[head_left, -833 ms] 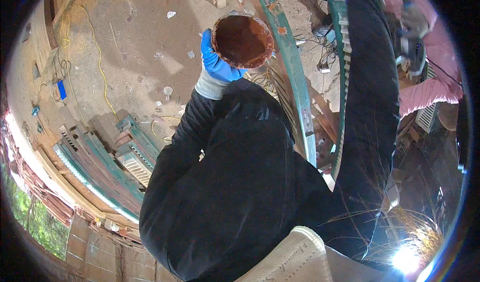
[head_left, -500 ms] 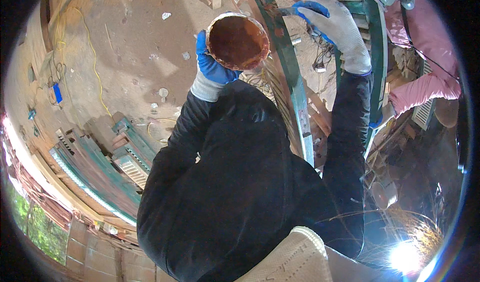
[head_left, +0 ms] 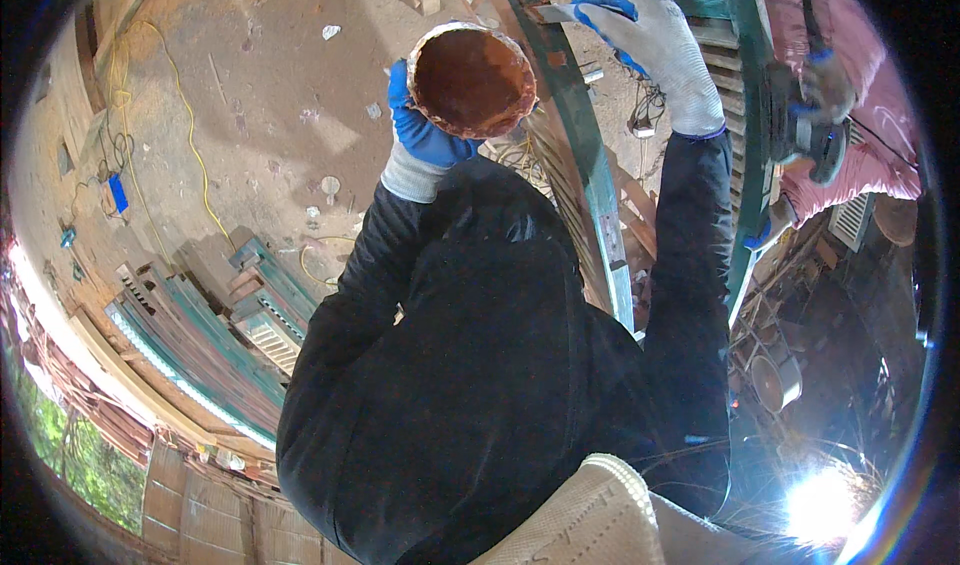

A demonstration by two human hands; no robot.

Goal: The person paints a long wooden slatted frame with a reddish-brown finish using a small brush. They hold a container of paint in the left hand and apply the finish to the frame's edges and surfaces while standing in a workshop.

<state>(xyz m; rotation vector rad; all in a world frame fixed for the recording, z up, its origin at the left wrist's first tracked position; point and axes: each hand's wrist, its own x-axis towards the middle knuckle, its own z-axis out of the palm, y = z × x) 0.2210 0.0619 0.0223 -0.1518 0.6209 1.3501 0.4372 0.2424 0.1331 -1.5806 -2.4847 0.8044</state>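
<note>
My left hand, in a blue and grey glove, holds up a round shallow bowl coated inside with reddish-brown paste. My right hand, in the same kind of glove, is raised at the top right and grips a small scraper whose metal blade points left, just right of the bowl's rim. Both black sleeves reach up from the lower edge. A green-painted wooden frame runs between the two hands.
A person in pink at the right edge holds an angle grinder. Bright sparks flare at the bottom right. Green louvred shutters lie stacked on the dusty floor at the left, near a yellow cable.
My right hand has come down and to the left into full view, bringing the scraper close to the bowl. The left hand has kept the bowl almost still.
</note>
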